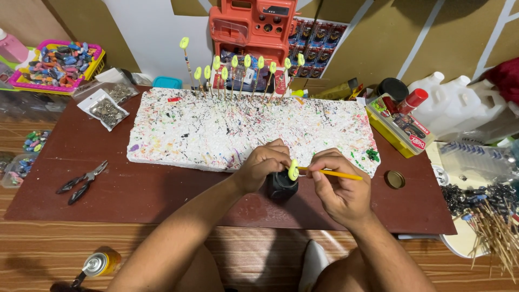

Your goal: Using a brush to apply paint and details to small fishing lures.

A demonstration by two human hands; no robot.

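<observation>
A small yellow-green piece (293, 170) on a thin stick is being held right over a little black jar (281, 185), pretty much dead center of the brown board (162, 192). The left hand (263, 166) is curled around the top of the jar, fingers clenched on what looks like the stick just behind the piece, though exactly what's pinched can't be told. A yellow brush (332, 173) is gripped in the right hand (339, 188), pen-style, with its tip touching the piece and its handle sticking out toward 3 o'clock. Just past the hands at 12 o'clock, a white foam slab (216, 132) splattered all over with paint is laid across the board. Along the slab's far edge, a row of sticks (246, 73) topped with the same yellow-green pieces is stuck upright. Pliers (82, 181) are left on the board well off at 9 o'clock, and a bag of small metal parts (106, 111) is seen at about 10 o'clock. A round brass-colored lid (395, 179) is sitting near the right hand at 3 o'clock. A bundle of bare skewers (494, 227) is piled off the board around 4 o'clock. A yellow spray can (100, 263) is lying on the floor at 8 o'clock.
</observation>
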